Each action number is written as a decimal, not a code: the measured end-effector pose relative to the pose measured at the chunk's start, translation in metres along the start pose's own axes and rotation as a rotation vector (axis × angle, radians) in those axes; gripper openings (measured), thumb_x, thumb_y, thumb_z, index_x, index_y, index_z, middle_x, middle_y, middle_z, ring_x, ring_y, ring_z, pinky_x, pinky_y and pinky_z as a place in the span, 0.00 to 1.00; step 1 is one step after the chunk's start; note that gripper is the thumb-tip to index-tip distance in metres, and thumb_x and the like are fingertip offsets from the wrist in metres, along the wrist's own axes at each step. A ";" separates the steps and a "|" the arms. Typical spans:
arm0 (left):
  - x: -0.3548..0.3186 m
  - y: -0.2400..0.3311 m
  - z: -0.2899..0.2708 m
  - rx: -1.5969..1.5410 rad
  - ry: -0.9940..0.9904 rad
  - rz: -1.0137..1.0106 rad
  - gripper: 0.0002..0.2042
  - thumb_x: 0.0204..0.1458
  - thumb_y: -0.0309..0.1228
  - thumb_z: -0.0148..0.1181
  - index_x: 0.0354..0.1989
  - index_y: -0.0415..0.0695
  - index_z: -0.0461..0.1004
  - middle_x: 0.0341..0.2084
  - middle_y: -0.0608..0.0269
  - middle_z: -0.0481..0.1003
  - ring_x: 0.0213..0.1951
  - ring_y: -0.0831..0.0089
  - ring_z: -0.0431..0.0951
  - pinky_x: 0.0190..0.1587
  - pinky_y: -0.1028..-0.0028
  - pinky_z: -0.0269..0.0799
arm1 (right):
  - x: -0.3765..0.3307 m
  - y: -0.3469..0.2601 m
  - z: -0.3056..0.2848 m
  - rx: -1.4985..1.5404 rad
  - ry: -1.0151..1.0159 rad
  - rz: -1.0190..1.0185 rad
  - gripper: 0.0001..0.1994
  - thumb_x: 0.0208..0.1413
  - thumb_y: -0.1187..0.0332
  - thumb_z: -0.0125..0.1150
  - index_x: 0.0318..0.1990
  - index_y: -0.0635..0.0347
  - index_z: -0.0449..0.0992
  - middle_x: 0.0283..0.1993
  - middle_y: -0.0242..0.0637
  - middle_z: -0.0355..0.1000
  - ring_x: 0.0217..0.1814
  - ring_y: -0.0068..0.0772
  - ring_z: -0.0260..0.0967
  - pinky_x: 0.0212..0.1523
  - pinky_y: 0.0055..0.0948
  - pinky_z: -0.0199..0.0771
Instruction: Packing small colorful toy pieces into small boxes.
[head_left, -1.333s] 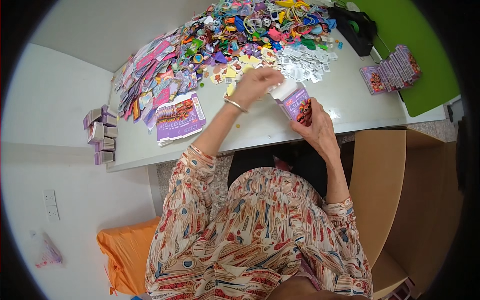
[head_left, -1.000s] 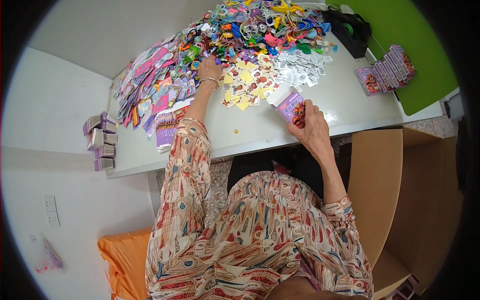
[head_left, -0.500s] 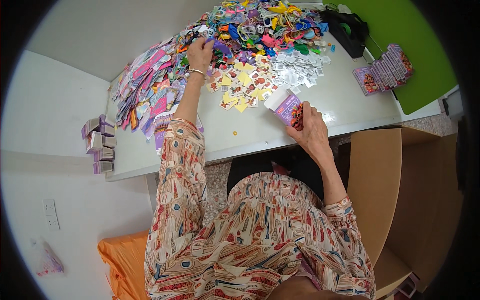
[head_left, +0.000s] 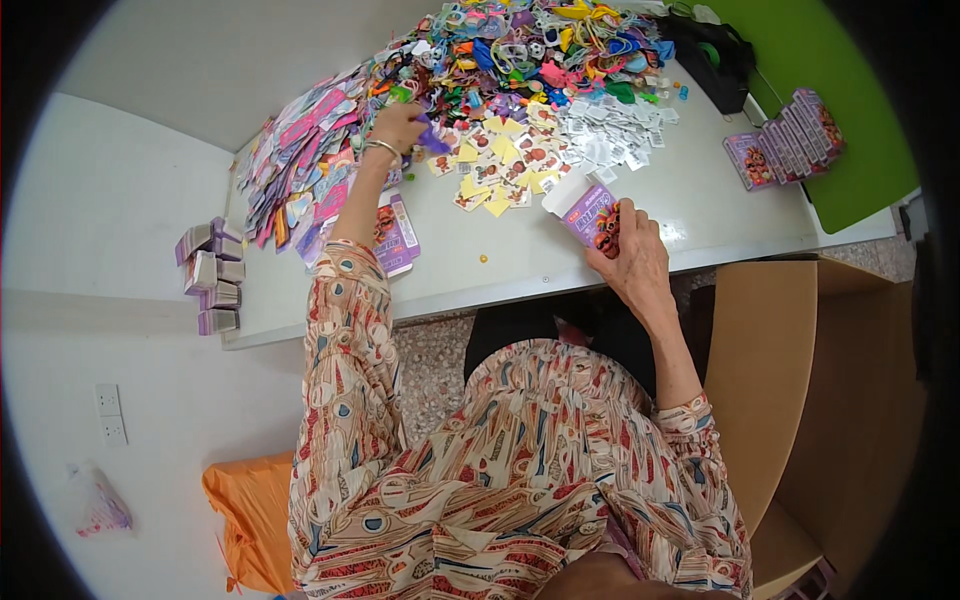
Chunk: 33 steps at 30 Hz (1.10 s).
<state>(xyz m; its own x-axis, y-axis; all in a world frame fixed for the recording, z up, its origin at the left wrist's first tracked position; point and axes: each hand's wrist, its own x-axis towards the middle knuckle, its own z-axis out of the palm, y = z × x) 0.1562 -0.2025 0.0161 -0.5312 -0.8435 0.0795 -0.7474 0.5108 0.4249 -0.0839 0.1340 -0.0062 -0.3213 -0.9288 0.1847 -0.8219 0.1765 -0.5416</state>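
My left hand, with a bracelet at the wrist, reaches over the near edge of the toy pile. Its fingers are closed on a small purple toy whose kind I cannot make out. In my right hand is a small purple card box, tilted, its white top flap up at the far end. Between the hands lie picture cards with yellow backs. Small white packets lie beyond the box. A flat purple carton lies partly under my left forearm.
A heap of colourful small toys covers the table's back. Pink and purple packets pile up at left. Purple boxes stand right, with more stacked cartons at the left edge. A large cardboard box stands at lower right.
My left hand has drawn back slightly toward me with the purple toy. The flat purple carton shows more beside my forearm. My right hand still holds the box; the whole view shifted a little.
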 end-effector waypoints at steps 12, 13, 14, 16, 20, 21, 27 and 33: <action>-0.002 -0.033 0.040 0.369 0.168 0.050 0.11 0.42 0.28 0.59 0.37 0.44 0.78 0.35 0.48 0.78 0.39 0.50 0.77 0.47 0.59 0.72 | -0.001 -0.001 0.000 0.002 0.005 0.003 0.33 0.41 0.64 0.67 0.54 0.69 0.61 0.41 0.53 0.68 0.43 0.55 0.67 0.43 0.45 0.71; -0.003 -0.028 0.037 0.367 0.162 0.057 0.11 0.42 0.28 0.59 0.37 0.44 0.78 0.35 0.48 0.78 0.39 0.50 0.77 0.47 0.59 0.72 | -0.001 -0.001 -0.001 0.001 0.006 0.012 0.33 0.41 0.64 0.67 0.54 0.69 0.61 0.41 0.53 0.68 0.43 0.55 0.67 0.43 0.45 0.71; -0.006 -0.015 0.028 0.321 0.115 -0.005 0.12 0.44 0.29 0.57 0.38 0.45 0.78 0.35 0.49 0.78 0.40 0.49 0.78 0.46 0.58 0.73 | -0.001 0.000 -0.001 -0.009 -0.001 0.015 0.33 0.41 0.64 0.67 0.54 0.69 0.61 0.41 0.53 0.69 0.43 0.55 0.67 0.44 0.45 0.71; -0.009 -0.011 0.015 0.255 0.115 -0.042 0.13 0.43 0.34 0.59 0.37 0.44 0.78 0.29 0.48 0.78 0.34 0.51 0.79 0.40 0.60 0.74 | 0.000 -0.002 -0.001 -0.016 -0.012 0.010 0.33 0.41 0.64 0.67 0.55 0.69 0.61 0.41 0.53 0.69 0.43 0.55 0.67 0.44 0.45 0.71; -0.022 0.025 -0.002 -0.257 0.130 0.026 0.13 0.43 0.34 0.65 0.36 0.41 0.79 0.23 0.59 0.78 0.26 0.71 0.77 0.30 0.73 0.72 | 0.004 -0.008 -0.001 -0.027 -0.012 0.018 0.30 0.40 0.63 0.67 0.51 0.68 0.62 0.39 0.52 0.69 0.43 0.54 0.68 0.44 0.44 0.72; -0.028 0.046 -0.003 -0.263 0.115 0.031 0.13 0.43 0.34 0.65 0.36 0.41 0.79 0.23 0.59 0.78 0.26 0.71 0.77 0.30 0.73 0.72 | 0.005 -0.008 0.001 -0.022 -0.016 0.027 0.29 0.40 0.63 0.67 0.49 0.67 0.63 0.39 0.52 0.69 0.42 0.54 0.68 0.43 0.44 0.72; -0.078 0.149 0.034 -0.660 -0.193 0.248 0.08 0.52 0.30 0.62 0.38 0.41 0.77 0.26 0.69 0.78 0.27 0.84 0.74 0.27 0.80 0.69 | 0.002 -0.009 -0.002 0.003 0.000 0.026 0.28 0.40 0.61 0.68 0.46 0.66 0.63 0.37 0.52 0.69 0.40 0.53 0.68 0.41 0.46 0.73; -0.099 0.183 0.066 -0.135 -0.057 0.480 0.10 0.51 0.31 0.62 0.40 0.41 0.76 0.26 0.65 0.77 0.27 0.82 0.74 0.31 0.76 0.70 | -0.004 -0.006 -0.005 0.002 -0.005 0.046 0.28 0.39 0.62 0.69 0.45 0.66 0.63 0.38 0.52 0.69 0.41 0.54 0.68 0.41 0.46 0.73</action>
<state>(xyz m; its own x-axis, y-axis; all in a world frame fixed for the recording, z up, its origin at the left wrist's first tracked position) 0.0459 -0.0144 0.0264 -0.8262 -0.5063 0.2469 -0.3569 0.8096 0.4660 -0.0800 0.1382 0.0009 -0.3568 -0.9212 0.1554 -0.8050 0.2188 -0.5514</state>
